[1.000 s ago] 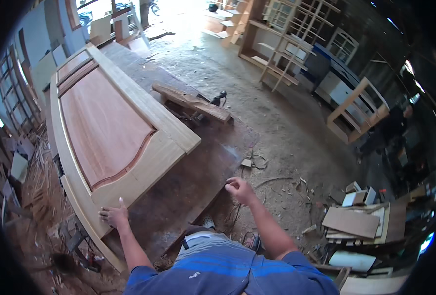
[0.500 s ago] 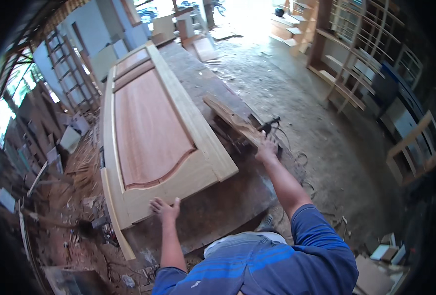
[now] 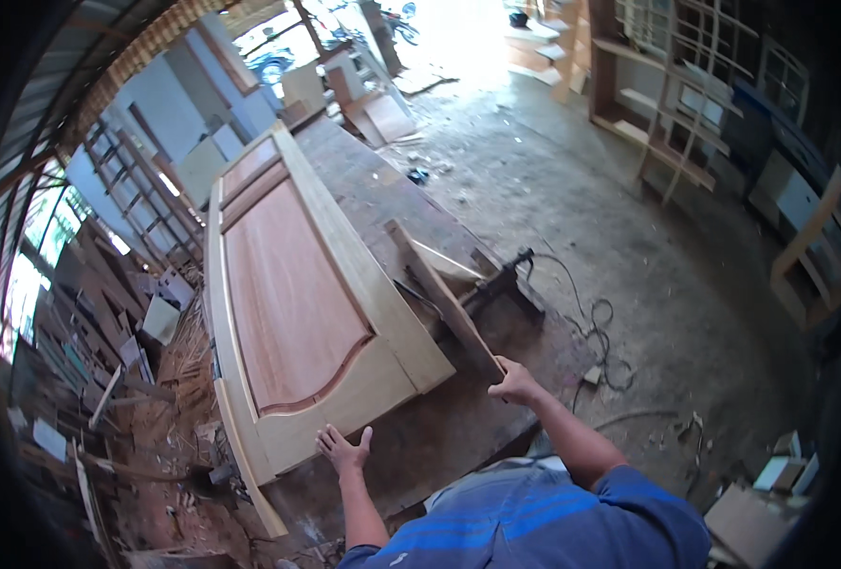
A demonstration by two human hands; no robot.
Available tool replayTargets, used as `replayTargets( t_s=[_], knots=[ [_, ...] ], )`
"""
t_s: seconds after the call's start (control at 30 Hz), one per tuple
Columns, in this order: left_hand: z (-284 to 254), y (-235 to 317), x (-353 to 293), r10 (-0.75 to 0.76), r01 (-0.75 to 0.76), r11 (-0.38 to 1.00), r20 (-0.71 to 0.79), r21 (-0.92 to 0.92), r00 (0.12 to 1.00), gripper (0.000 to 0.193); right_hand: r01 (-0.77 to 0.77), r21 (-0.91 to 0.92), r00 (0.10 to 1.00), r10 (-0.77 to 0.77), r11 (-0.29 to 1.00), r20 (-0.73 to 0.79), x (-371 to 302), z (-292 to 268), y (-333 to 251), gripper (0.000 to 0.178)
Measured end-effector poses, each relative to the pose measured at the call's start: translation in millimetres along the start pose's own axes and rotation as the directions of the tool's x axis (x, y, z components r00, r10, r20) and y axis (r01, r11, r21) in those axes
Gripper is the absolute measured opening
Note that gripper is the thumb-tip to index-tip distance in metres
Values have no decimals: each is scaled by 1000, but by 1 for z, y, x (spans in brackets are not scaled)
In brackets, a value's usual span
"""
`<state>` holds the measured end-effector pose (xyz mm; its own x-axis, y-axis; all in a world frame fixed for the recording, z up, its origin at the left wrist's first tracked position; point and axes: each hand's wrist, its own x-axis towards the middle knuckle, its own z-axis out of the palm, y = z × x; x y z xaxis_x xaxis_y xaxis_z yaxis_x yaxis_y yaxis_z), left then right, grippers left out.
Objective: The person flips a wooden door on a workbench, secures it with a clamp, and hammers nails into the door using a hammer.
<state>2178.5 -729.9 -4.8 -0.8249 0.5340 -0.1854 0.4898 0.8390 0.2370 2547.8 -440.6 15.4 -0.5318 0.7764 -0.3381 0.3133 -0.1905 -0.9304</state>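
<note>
Gripping a wooden board (image 3: 446, 301) by its near end with the right hand (image 3: 517, 382), over the workbench (image 3: 411, 444) beside a panelled door (image 3: 297, 303).
Half a second ago, reaching onto it open-handed; now holding it tilted. Keeping the left hand (image 3: 346, 451) spread open at the door's near edge.

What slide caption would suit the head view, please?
Right hand grips a plank; left hand at a panelled door.

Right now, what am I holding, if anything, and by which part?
Your right hand holds a wooden board by its near end. The left hand, open near the panelled door, grips nothing.
</note>
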Motion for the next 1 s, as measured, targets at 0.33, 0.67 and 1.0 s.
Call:
replayTargets(
  t_s=[0.33,0.67,1.0],
  knots=[
    [7,44,34,59,-67,993,-84,-94,995,111,41,-101,998,-37,994,47,-80,17,87,88],
    [57,260,83,730,-744,636,-154,-206,666,102,-134,-30,965,137,991,222,-30,28,73,100],
    [88,342,90,476,-473,880,-81,53,876,98,122,-258,992,-112,958,55,24,-1,35,88]
  ],
)
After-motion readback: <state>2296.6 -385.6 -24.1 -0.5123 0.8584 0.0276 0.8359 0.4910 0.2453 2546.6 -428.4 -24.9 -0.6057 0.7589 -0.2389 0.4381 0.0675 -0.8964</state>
